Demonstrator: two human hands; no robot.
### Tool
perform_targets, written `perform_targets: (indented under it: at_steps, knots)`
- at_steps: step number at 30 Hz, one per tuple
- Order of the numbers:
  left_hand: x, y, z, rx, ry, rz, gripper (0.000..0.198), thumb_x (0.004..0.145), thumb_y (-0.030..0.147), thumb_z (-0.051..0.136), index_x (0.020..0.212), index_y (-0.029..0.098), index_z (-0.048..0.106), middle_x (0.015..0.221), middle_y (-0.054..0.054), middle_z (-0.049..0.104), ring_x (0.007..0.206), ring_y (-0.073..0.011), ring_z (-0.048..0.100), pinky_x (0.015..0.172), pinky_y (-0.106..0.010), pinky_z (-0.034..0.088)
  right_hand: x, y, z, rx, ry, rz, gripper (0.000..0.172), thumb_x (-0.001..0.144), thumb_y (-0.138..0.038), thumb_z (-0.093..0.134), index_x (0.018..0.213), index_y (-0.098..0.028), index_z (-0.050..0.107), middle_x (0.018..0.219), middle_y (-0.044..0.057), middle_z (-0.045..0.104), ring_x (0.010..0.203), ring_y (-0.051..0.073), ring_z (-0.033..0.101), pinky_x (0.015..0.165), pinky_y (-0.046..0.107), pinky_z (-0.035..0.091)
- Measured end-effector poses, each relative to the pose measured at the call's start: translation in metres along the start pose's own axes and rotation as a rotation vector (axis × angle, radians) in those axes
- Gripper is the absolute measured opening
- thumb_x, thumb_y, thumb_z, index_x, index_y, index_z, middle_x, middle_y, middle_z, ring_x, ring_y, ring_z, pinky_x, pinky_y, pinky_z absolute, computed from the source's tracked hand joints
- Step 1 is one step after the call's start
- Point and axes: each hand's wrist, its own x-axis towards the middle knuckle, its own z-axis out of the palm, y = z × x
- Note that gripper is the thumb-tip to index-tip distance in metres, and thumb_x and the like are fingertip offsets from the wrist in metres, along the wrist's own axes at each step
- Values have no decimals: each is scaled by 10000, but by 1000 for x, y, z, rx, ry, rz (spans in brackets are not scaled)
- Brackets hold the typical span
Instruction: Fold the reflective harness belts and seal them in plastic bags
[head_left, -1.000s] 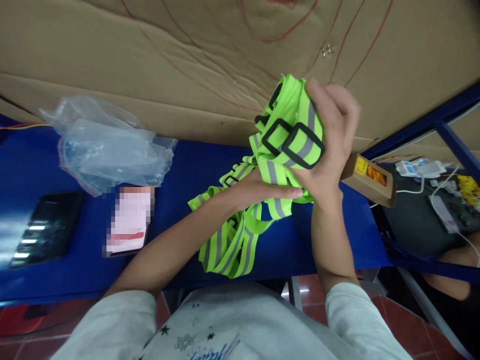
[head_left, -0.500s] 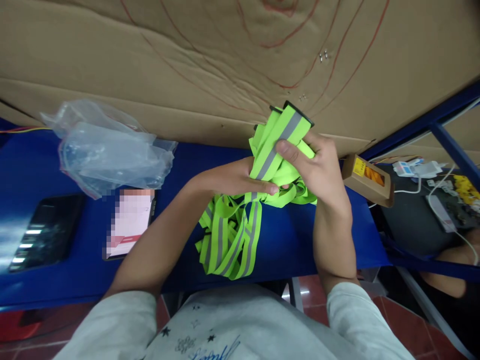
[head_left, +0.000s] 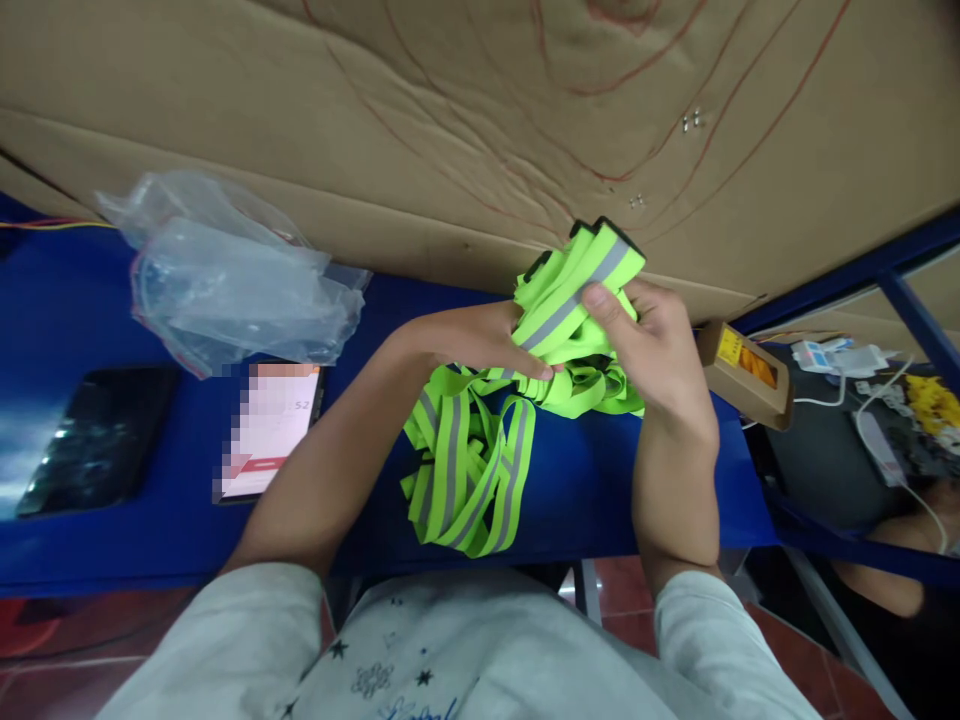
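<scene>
Neon yellow-green reflective straps (head_left: 559, 325) with a grey stripe and black ends are bunched between my two hands above the blue table. My right hand (head_left: 649, 335) is closed round the bundle, its thumb pressed on the top strap near the black end. From the left, my left hand (head_left: 495, 340) grips the lower part of the bundle; most of its fingers are hidden behind the straps. A looser heap of the same straps (head_left: 469, 480) lies on the table below my hands, and some bands run up toward the bundle.
Clear plastic bags (head_left: 247, 280) lie at the left, with a black tablet-like device (head_left: 97, 440) and a lit phone (head_left: 274, 430) nearer me. At right stand a small cardboard box (head_left: 746, 375) and a blue metal frame (head_left: 915, 310). Another person's arm (head_left: 885, 570) is beyond it. Cardboard walls the back.
My view has shifted slightly, so most things sit a little to the right. Both hands still hold the bundle, whose top straps have tilted a bit further right.
</scene>
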Motion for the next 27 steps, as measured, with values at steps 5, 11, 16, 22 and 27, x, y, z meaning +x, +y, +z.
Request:
perform_targets:
  at_steps: [5, 11, 16, 22, 27]
  knots:
    - [-3, 15, 8, -44, -52, 90, 262, 775, 263, 808, 991, 135, 732, 930, -51, 759, 925, -196, 721, 857, -265, 558, 7, 14, 5, 210, 2, 122, 511, 950, -744, 589, 1004, -248, 698, 774, -2, 668, 697, 182, 692, 558, 303, 534]
    - [-3, 14, 15, -86, -46, 131, 291, 772, 272, 820, 1001, 137, 702, 981, -57, 759, 930, -181, 722, 860, -246, 561, 10, 9, 2, -77, 323, -208, 335, 923, -497, 775, 1187, -316, 675, 1184, 46, 652, 1146, 231, 664, 869, 363, 604]
    - [0, 11, 19, -142, 109, 142, 344, 765, 294, 838, 1051, 153, 707, 1035, -58, 767, 974, -211, 725, 892, -303, 576, 1, 1, -5, -303, 115, -316, 398, 1045, -578, 544, 1256, -300, 734, 1275, 102, 709, 1275, 318, 626, 1101, 506, 514]
    - [2, 11, 24, -28, 172, 189, 305, 748, 342, 874, 949, 168, 725, 955, -29, 756, 966, -218, 708, 877, -314, 578, 5, 4, 2, -459, -152, -289, 824, 836, -658, 796, 1516, -263, 551, 1554, 102, 578, 1451, 398, 518, 1220, 575, 408]
    - [-1, 14, 26, -138, 82, 147, 330, 753, 368, 900, 984, 176, 762, 1029, -44, 775, 1022, -237, 729, 931, -334, 569, 10, 8, 4, -326, -189, -234, 561, 906, -594, 745, 1364, -281, 657, 1365, 47, 709, 1280, 339, 656, 1126, 517, 507]
